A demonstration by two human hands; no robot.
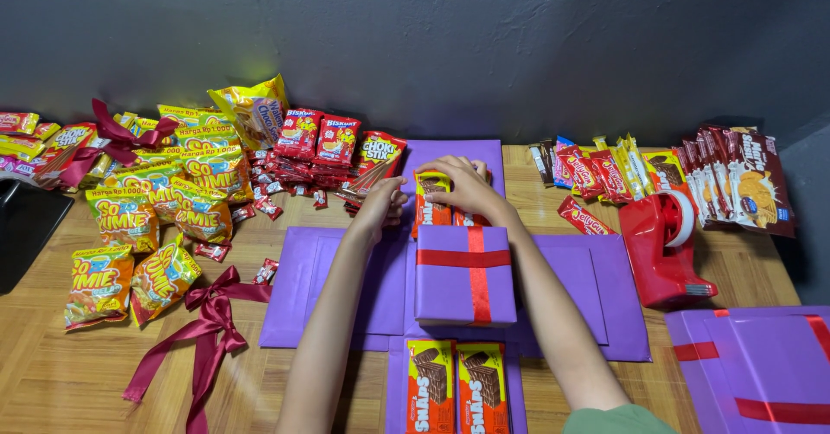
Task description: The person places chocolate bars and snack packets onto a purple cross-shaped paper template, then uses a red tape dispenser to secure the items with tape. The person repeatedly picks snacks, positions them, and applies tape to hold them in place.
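Observation:
A purple cross-shaped paper sheet (596, 287) lies flat on the wooden table. At its centre stands a purple box (445, 291) tied with a red ribbon. My right hand (462, 183) presses down on an orange-red wafer packet (430, 199) lying on the far flap behind the box. My left hand (383, 199) rests just left of that packet, fingers curled, touching the purple flap beside a red stick-snack packet (373, 159). Two more wafer packets (456, 386) lie side by side on the near flap.
A heap of yellow noodle-snack bags (147, 218) and red snack packets (316, 136) fills the left. A dark red ribbon bow (212, 317) lies front left. A red tape dispenser (661, 244) and more snacks (735, 179) sit right. Another purple lid (761, 365) is at the front right.

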